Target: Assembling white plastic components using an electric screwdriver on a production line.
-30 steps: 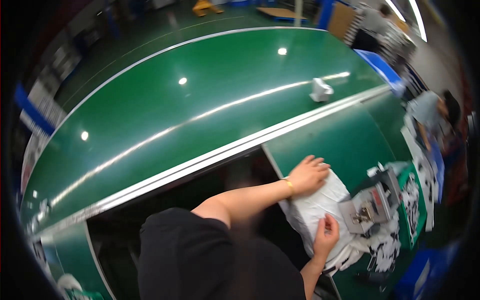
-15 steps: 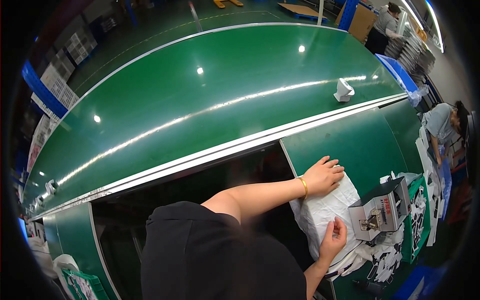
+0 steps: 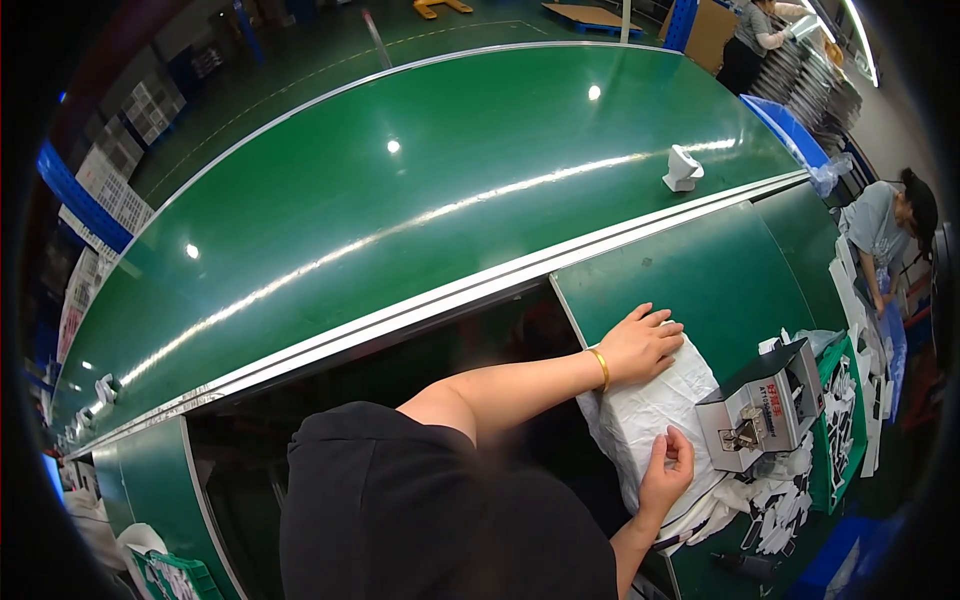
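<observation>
A crumpled white cloth lies over the near edge of the green side bench. My left hand, with a gold bangle at its wrist, lies on the cloth's far end, its fingers stretched out. Nearer to me, my right hand rests over the cloth with thumb and fingers curled toward each other. Whatever it pinches, if anything, is too small or hidden. Just right of the cloth stands a small grey bench machine with a brass-coloured fixture on its front.
White and black strips are heaped below the machine, near a dark power tool. A green crate of similar pieces stands on the right. A white moulded part sits on the long green table. Two people work at the right.
The whole view has shifted slightly. Both hands keep their places on the cloth, with the left fingers still spread and the right still curled. The person at the far right back has changed posture.
</observation>
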Demonstrator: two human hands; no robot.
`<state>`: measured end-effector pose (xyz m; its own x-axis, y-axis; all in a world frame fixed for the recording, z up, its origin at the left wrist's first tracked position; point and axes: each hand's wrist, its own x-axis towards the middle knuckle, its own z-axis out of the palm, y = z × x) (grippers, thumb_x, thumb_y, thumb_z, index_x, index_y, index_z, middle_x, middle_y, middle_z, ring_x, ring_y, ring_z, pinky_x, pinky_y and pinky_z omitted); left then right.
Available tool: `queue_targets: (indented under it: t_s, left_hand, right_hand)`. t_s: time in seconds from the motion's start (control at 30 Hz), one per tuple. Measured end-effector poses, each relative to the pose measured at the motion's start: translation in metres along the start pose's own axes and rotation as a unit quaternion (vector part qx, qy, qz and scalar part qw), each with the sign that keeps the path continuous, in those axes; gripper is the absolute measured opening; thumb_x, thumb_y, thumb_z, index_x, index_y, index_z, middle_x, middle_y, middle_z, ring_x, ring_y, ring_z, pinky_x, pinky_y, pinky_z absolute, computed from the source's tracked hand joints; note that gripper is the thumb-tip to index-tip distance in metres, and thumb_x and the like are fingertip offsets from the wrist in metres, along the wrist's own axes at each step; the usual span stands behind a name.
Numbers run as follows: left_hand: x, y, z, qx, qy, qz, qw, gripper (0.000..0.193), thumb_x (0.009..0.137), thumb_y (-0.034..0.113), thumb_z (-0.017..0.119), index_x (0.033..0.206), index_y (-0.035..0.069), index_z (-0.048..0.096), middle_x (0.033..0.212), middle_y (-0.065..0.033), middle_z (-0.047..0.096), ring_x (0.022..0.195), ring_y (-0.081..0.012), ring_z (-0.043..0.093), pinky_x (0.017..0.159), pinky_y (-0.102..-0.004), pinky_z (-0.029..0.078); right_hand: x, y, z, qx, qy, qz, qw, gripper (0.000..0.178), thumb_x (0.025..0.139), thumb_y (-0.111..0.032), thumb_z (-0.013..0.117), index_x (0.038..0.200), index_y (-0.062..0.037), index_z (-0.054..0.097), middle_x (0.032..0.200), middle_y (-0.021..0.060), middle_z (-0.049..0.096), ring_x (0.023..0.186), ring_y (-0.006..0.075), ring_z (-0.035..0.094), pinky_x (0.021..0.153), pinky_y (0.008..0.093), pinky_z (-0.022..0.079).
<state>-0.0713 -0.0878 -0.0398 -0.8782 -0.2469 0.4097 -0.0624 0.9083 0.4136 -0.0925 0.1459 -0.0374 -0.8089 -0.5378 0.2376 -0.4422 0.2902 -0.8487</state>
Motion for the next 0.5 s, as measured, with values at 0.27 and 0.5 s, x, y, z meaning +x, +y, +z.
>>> queue_targets:
  t_s: [0.27,0.5]
  left_hand:
    - [0.006,-0.002,0.008,0.004,0.003,0.019,1.000,0.037,0.094,0.031,0.057,0.124,0.010,0.061,0.139,-0.0075,0.056,0.136,-0.0290,0.044,0.116,-0.0490,0.028]
    - [0.010,-0.003,-0.014,0.042,-0.038,-0.010,0.998,0.045,0.095,0.033,0.056,0.132,0.008,0.057,0.146,-0.0091,0.051,0.141,-0.0302,0.039,0.118,-0.0486,0.024]
  right_hand:
    - [0.000,0.004,0.000,-0.006,0.034,-0.018,0.999,0.020,0.089,-0.005,0.068,0.108,0.0002,0.068,0.093,0.0054,0.065,0.080,0.0132,0.057,0.074,0.0261,0.048]
    - [0.009,-0.007,0.007,0.005,0.038,-0.061,0.997,0.019,0.084,-0.004,0.071,0.103,0.0000,0.069,0.088,0.0092,0.067,0.078,0.0189,0.063,0.073,0.0293,0.050]
